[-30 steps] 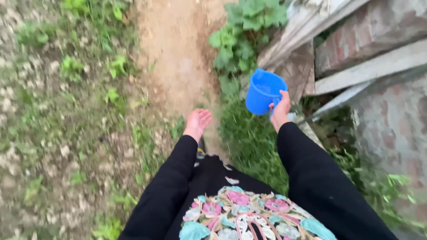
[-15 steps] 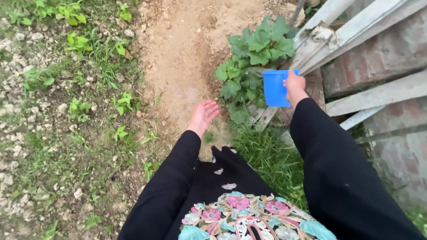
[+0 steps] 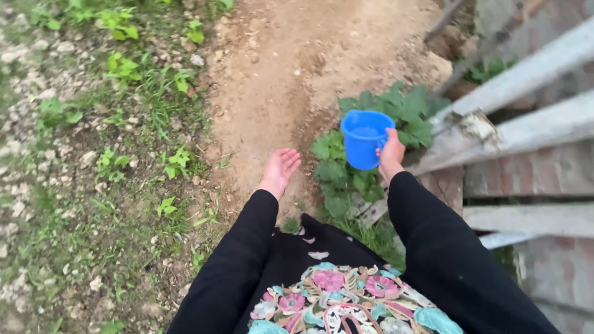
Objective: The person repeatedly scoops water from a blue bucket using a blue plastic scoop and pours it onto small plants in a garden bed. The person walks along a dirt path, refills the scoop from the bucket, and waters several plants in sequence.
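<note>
Blue plastic cup (image 3: 366,139) in our right hand (image 3: 391,154), fingers wrapped round its side, upright over leafy plant (image 3: 396,114) beside dirt path (image 3: 291,68). Left hand (image 3: 279,170) empty, fingers spread. We judge carrying step; next move calls for level cup.

Long black sleeves (image 3: 235,266) cover both arms, above a black garment (image 3: 346,297) embroidered with pink and teal flowers.
</note>
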